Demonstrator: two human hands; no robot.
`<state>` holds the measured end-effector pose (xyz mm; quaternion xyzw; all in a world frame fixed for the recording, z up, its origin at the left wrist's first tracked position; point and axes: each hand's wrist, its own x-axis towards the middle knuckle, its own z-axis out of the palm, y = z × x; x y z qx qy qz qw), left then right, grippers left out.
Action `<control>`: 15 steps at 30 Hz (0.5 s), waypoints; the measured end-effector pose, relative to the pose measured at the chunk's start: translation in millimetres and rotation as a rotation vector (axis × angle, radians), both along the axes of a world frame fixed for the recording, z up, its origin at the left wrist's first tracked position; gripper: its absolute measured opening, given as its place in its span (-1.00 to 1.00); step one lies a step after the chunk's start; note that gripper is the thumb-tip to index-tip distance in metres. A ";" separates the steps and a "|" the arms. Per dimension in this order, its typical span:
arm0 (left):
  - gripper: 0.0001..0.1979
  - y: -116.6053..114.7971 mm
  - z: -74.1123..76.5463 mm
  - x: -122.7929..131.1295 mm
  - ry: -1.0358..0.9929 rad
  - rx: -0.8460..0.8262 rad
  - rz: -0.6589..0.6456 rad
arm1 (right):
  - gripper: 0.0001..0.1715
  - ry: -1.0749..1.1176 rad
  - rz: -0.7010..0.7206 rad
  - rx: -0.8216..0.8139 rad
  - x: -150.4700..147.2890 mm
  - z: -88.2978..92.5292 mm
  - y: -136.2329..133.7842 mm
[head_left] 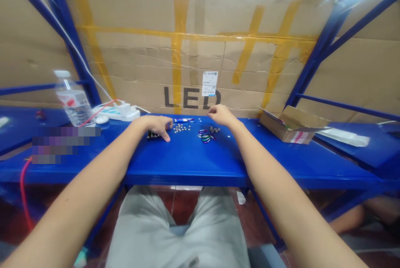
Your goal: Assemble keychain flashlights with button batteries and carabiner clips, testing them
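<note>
Both my arms reach out over a blue metal table [187,160]. My left hand [158,125] rests on the table with fingers curled down, touching a small dark block [152,135]. Just right of it lie several small silver pieces [180,128] and a blue pen-like stick [184,120]. My right hand [220,114] hovers with fingers pinched together above a small heap of coloured metal clips [207,135]. What the right fingers hold, if anything, is too small to make out.
A power strip [117,112] and a clear plastic bottle [74,101] stand at the back left. An open cardboard box [290,126] sits at the right. A taped cardboard wall marked LED [187,97] backs the table, between blue rack posts.
</note>
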<state>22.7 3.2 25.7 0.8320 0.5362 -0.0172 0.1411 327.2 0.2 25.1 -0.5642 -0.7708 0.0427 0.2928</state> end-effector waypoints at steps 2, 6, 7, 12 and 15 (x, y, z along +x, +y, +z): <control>-0.28 4.7 -2.3 -0.5 -0.025 0.004 -0.004 | -0.77 0.036 -0.046 -0.005 7.7 0.9 -0.3; -0.35 7.5 -2.9 2.5 -0.187 0.050 -0.066 | -0.79 0.017 -0.034 -0.032 15.3 -3.4 0.7; -0.38 6.5 -2.5 4.3 -0.262 0.075 -0.089 | -0.80 0.002 -0.013 -0.042 14.4 -6.2 2.0; -0.60 2.3 -2.1 14.7 -0.733 0.155 -0.096 | -0.83 -0.008 0.155 -0.038 -7.9 -23.7 5.1; -0.73 5.5 -5.3 19.6 -1.093 0.071 -0.026 | -0.82 -0.055 0.274 -0.007 -30.7 -30.7 -0.9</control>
